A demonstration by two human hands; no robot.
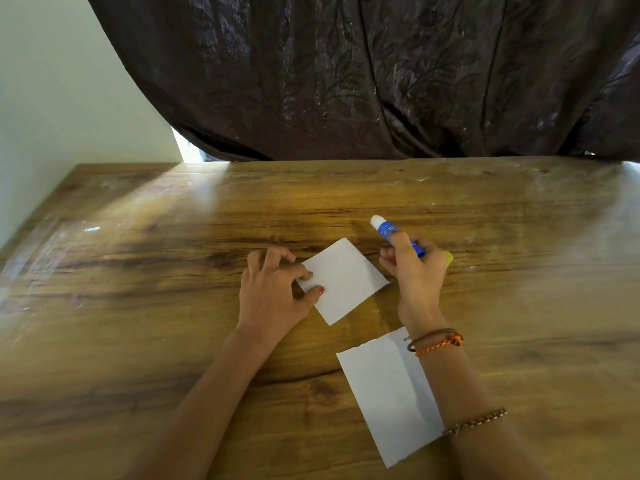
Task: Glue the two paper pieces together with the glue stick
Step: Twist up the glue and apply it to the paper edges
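Note:
A small white square paper (pixel 346 280) lies turned like a diamond at the table's centre. My left hand (pixel 273 292) pinches its left corner between thumb and fingers. My right hand (pixel 414 268) holds a blue glue stick (pixel 388 232) just right of that paper, its white tip pointing up and to the left, above the table. A yellow bit (pixel 447 258) shows behind this hand. A larger white paper (pixel 388 393) with a torn top edge lies nearer to me, partly under my right forearm.
The wooden table (pixel 138 271) spreads wide on both sides. A dark patterned curtain (pixel 381 81) hangs along its far edge. A pale wall (pixel 52 98) stands at the left. Bracelets circle my right wrist and forearm.

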